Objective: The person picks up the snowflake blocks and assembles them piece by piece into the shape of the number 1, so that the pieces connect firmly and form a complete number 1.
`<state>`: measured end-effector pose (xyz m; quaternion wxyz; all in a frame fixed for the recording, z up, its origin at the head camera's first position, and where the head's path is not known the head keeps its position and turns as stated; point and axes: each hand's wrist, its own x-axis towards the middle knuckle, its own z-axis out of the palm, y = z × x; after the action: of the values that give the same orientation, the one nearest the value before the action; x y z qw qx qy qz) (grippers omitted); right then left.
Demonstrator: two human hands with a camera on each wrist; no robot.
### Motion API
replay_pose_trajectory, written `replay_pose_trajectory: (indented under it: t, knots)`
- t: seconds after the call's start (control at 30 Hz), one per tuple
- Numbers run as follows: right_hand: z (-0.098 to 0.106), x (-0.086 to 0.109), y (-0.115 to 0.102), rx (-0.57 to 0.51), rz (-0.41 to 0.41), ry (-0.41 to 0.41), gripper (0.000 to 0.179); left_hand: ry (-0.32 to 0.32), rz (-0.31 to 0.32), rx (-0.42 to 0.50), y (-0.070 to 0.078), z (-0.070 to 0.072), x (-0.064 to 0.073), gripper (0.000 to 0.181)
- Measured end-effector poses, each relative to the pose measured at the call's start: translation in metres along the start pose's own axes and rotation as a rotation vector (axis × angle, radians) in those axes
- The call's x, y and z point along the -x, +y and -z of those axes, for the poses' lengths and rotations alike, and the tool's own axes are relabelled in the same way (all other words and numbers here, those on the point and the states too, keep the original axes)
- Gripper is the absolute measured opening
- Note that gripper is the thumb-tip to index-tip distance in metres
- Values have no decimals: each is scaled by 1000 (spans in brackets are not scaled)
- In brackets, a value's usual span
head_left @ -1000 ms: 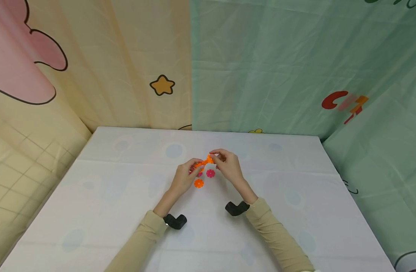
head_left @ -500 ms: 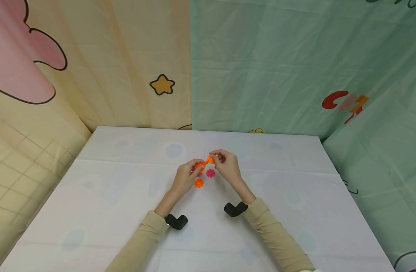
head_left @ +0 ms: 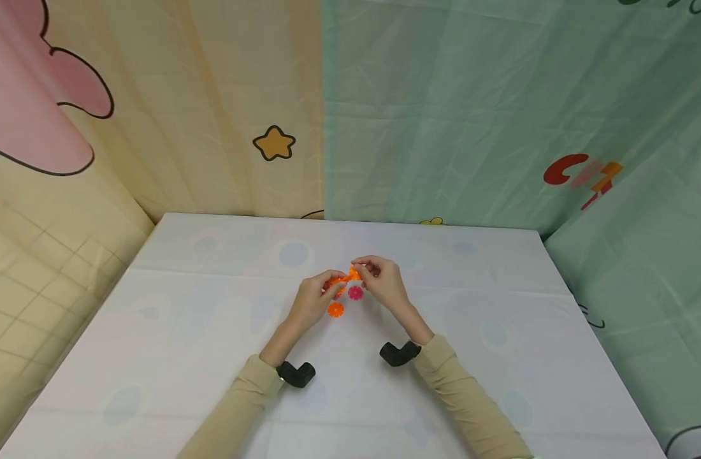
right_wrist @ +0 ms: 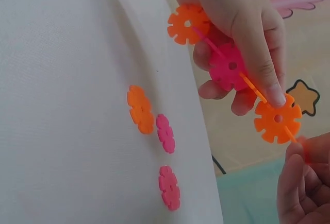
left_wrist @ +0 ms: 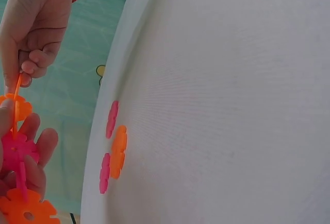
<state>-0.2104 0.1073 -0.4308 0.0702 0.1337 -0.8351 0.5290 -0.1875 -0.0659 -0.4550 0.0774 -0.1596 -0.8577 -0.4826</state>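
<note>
My left hand (head_left: 310, 299) holds a chain of interlocking notched flower discs, orange and pink, raised off the table. In the right wrist view, its thumb and fingers grip the chain around a pink disc (right_wrist: 221, 69) and the orange disc (right_wrist: 265, 123) near the chain's end. An orange disc (right_wrist: 180, 23) sits at the other end, close to the left palm. Meeting it from the right, my right hand (head_left: 386, 284) pinches an orange disc (right_wrist: 292, 135) seen edge-on, which joins the chain's end. The pinching fingertips partly cover that disc.
Below the hands, an orange disc (head_left: 336, 310) and a pink disc (head_left: 355, 292) lie loose on the white-clothed table (head_left: 350, 395). Another loose pink disc (right_wrist: 165, 133) lies beside them. Printed curtains (head_left: 442, 115) hang behind the table's far edge.
The right hand has shifted slightly down, still pinching the orange disc. The left hand keeps its hold on the chain, almost still. The loose discs have not moved.
</note>
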Motion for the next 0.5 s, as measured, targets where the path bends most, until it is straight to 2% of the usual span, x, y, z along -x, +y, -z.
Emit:
replay_pose_trajectory:
  t: [0.27, 0.4, 0.5]
  knots:
    - [2, -2, 4, -50, -53, -87, 19, -33, 31, -98, 2, 1, 1, 27]
    - [2, -2, 6, -64, -77, -97, 21, -41, 44, -122, 1, 1, 1, 26]
    - [2, -2, 7, -76, -83, -99, 22, -31, 31, -149, 1, 2, 1, 26]
